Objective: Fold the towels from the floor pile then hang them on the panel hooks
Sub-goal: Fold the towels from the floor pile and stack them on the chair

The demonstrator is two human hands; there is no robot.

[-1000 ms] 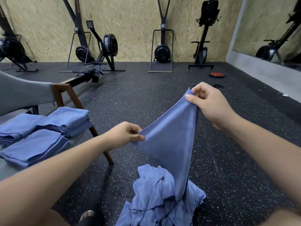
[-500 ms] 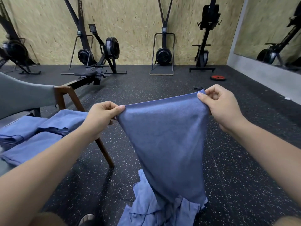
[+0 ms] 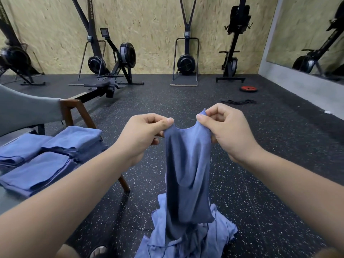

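Hands meet over a dark speckled gym floor [image 3: 270,155]. The left hand [image 3: 147,133] and right hand [image 3: 223,131] each pinch a top corner of a blue towel [image 3: 188,174] between thumb and curled fingers. Its top edge sags in a short curve between them. The towel hangs in long folds, and its lower edge reaches the loose pile [image 3: 188,241] of blue towels on the floor below.

At the left, folded towels [image 3: 55,155] lie in stacks on a grey chair [image 3: 28,112] with wooden legs, just beside the left forearm. Ahead and to the right the floor lies open as far as the exercise machines [image 3: 115,71] along the chipboard wall [image 3: 149,25] and a red weight plate [image 3: 248,88].

Half a second ago the hands were well apart and the top edge was stretched wide. Now they are close together and the towel hangs narrow.
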